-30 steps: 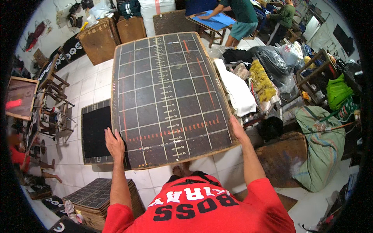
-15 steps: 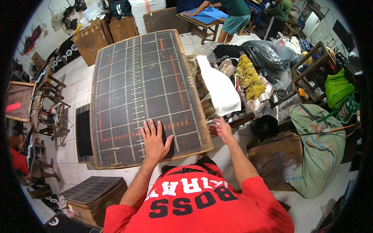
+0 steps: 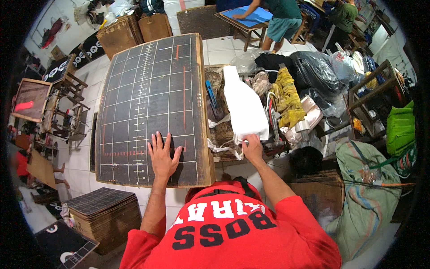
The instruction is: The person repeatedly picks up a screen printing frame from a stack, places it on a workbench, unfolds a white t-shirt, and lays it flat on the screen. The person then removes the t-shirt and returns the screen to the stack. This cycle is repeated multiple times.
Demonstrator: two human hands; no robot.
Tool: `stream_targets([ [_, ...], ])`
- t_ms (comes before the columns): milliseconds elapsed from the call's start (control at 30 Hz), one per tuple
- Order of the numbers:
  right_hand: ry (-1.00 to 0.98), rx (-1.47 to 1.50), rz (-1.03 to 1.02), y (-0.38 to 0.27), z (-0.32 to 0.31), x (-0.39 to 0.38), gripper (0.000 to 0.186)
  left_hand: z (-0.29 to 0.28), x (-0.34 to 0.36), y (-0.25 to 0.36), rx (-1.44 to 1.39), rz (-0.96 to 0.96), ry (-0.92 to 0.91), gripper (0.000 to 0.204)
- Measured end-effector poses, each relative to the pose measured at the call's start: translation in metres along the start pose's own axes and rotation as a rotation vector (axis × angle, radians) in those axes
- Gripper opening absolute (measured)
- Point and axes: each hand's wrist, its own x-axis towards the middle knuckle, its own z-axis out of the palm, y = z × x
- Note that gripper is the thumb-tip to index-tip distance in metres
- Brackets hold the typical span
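Board marked with a white grid lies under the person's left hand, which rests flat and splayed, gripping nothing. The right hand is half-curled at the near edge of the white cloth, right of the board; whether it pinches that edge, I cannot tell.
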Motion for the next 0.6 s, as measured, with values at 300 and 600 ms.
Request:
stream_targets([
  [300, 0.093, 0.514, 0.312, -0.003, -0.060, 0.042, 0.022, -0.001, 0.039, 0.066, -0.725, -0.169, 0.063, 0.034],
  [600, 0.098, 0.796, 0.358, -0.027, -0.076, 0.057, 0.032, 0.070, 0.076, 0.217, -1.592, -0.536, -0.714, 0.045],
])
